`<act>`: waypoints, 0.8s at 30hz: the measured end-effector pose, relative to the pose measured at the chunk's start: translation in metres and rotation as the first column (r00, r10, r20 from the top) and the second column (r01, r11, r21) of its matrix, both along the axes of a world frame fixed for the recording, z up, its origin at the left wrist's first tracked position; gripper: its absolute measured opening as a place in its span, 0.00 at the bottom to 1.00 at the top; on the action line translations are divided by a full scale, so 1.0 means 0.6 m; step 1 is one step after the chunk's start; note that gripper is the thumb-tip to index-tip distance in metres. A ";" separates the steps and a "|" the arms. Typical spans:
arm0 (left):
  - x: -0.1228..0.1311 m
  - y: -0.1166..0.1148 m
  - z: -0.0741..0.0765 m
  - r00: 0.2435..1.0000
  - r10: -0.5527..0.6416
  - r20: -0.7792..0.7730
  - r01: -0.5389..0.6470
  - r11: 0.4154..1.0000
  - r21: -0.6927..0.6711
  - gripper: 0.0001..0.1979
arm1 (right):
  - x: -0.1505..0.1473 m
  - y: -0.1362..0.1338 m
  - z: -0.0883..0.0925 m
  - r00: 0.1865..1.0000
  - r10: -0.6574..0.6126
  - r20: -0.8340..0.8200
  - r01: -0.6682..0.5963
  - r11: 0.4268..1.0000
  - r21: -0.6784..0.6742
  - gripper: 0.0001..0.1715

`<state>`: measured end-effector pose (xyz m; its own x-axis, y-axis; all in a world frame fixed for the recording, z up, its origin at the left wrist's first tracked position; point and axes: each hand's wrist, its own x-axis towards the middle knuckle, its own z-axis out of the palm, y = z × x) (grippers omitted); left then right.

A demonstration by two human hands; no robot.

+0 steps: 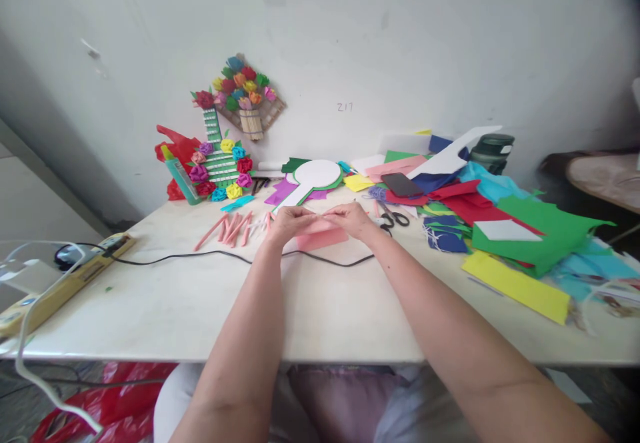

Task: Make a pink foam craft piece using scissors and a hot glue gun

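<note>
Both hands meet above the middle of the white table (345, 309), fingers pinched close together. My left hand (294, 221) and my right hand (351, 219) grip a piece of pink paper (321, 225) between them; its exact shape is partly hidden by the fingers. Directly below lies a flat sheet of pink paper (325, 241), close to a black cable (330, 262). Left of my hands are several rolled pink paper pieces (233, 229). Black-handled scissors (397, 217) rest just right of my right hand.
Behind my hands lies a white round cutout with a handle (318, 175). A glue bottle (183, 179) and a paper-flower guitar (223, 163) stand back left. A power strip (75, 283) lies left. Coloured sheets (540, 229), a phone (401, 185) and a dark jar (493, 153) occupy the right.
</note>
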<state>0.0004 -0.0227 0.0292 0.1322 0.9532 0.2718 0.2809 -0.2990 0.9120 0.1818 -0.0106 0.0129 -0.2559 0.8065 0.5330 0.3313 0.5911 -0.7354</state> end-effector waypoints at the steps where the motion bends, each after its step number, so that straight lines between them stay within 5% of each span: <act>1: 0.000 -0.001 0.001 1.000 -0.008 0.009 0.008 1.000 -0.001 0.18 | 0.000 -0.001 0.001 1.000 0.005 -0.020 -0.005 1.000 -0.019 0.07; 15: -0.012 -0.001 0.000 0.997 -0.076 0.006 0.076 0.997 -0.021 0.23 | 0.005 -0.004 0.004 0.992 0.035 -0.120 -0.050 0.991 -0.125 0.10; 24: -0.006 -0.001 -0.001 0.997 -0.053 0.061 0.057 0.997 -0.057 0.19 | 0.007 -0.004 0.004 0.999 -0.010 0.051 0.012 0.999 -0.039 0.16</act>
<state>-0.0030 -0.0231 0.0286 0.1700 0.9594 0.2249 0.2103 -0.2583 0.9429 0.1861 -0.0130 0.0151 -0.2729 0.8294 0.4875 0.3750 0.5584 -0.7400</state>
